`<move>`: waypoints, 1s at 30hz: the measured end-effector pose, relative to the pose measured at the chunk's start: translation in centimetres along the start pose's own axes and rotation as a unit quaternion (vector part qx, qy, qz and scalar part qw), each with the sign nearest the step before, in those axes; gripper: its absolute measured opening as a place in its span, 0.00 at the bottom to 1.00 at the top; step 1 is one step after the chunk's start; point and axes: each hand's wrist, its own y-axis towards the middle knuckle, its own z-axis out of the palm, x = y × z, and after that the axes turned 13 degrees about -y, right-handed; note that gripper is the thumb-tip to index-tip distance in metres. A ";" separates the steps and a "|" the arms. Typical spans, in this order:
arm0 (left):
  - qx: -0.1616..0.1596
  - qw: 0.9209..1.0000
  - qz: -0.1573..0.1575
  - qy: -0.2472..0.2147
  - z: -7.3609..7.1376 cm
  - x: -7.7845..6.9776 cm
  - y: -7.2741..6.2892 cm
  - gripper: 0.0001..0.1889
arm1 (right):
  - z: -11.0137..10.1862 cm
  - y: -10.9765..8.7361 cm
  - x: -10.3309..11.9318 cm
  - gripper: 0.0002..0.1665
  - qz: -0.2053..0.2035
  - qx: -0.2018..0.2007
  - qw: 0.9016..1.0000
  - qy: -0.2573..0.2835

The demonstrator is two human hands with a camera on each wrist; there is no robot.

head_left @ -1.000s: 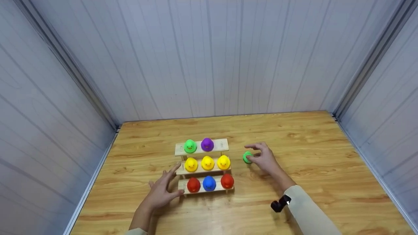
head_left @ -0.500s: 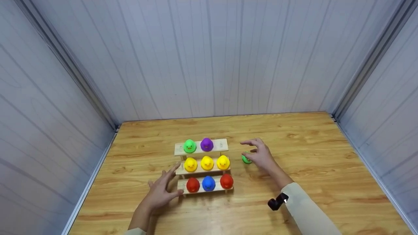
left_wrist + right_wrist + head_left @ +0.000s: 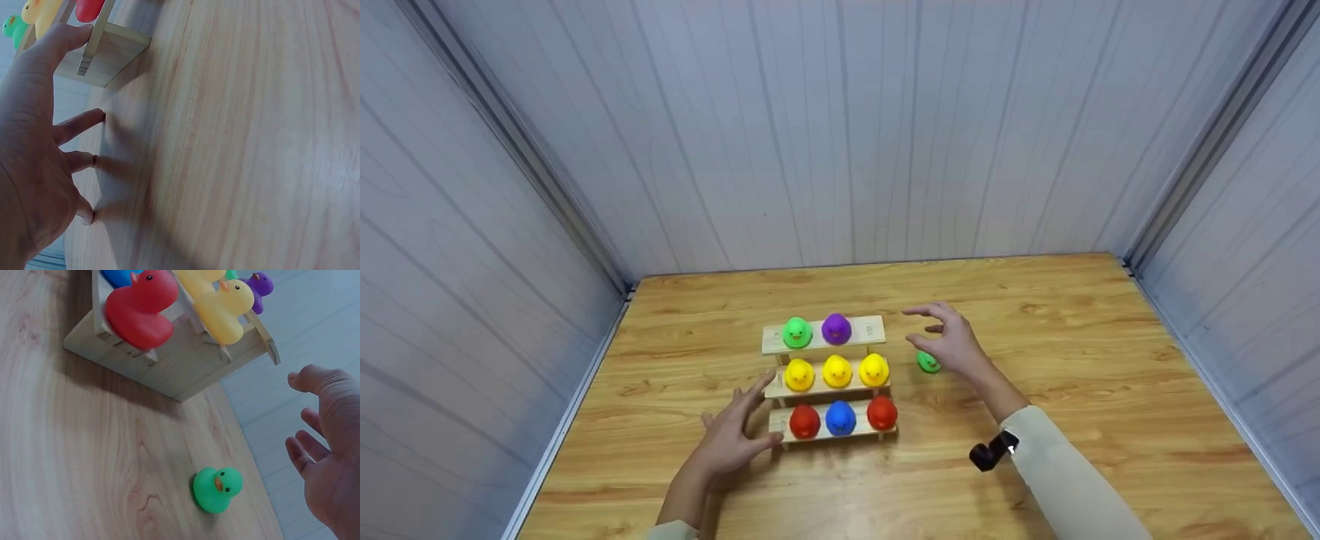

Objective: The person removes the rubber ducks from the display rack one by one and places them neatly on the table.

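A three-step wooden stand (image 3: 774,427) holds small rubber ducks. Red, blue and red ducks sit on the front step, several yellow ones including a yellow duck (image 3: 838,371) fill the middle, and a green duck (image 3: 797,332) and a purple duck (image 3: 836,329) occupy the top. My left hand (image 3: 727,441) spreads its fingers at the stand's left end, its thumb touching the front step in the left wrist view. To the stand's right, another green duck (image 3: 215,490) stands upright on the table. My right hand (image 3: 956,349) hovers over it, apart from it, fingers relaxed and holding nothing.
The wooden table (image 3: 1080,360) is bounded by a pale panelled wall (image 3: 840,150) at the back and more panels left and right. A small black device (image 3: 994,451) is strapped at my right wrist. The top step's right end shows bare wood.
My right hand has let go of the loose green duck and risen up and to the back left, leaving the duck on the table. The left hand stays in place.
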 end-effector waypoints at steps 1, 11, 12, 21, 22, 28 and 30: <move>0.000 1.000 -0.001 -0.001 0.0 0.0 0.0 0.55 | -0.1 0.1 0.2 0.24 -0.005 0.000 1.000 0.001; 0.002 1.000 -0.006 -0.006 0.1 0.0 -0.1 0.55 | -0.1 0.7 2.5 0.24 -0.027 -0.003 0.999 0.019; 0.001 1.000 -0.008 -0.005 0.1 0.0 -0.1 0.55 | -0.1 0.8 2.8 0.24 -0.028 -0.004 0.999 0.020; -0.001 1.000 -0.011 -0.008 0.1 0.0 0.0 0.54 | 0.4 1.4 4.7 0.22 -0.059 -0.014 0.998 0.033; -0.001 1.000 -0.010 -0.007 0.1 0.0 0.0 0.54 | 0.6 1.5 4.8 0.22 -0.062 -0.014 0.997 0.032; -0.001 1.000 -0.013 -0.002 -0.1 -0.1 -0.1 0.54 | 1.4 1.8 5.9 0.22 -0.071 -0.005 0.997 0.031; -0.002 1.000 -0.014 -0.002 0.0 -0.1 -0.1 0.54 | 1.6 1.8 6.3 0.23 -0.071 0.002 0.997 0.035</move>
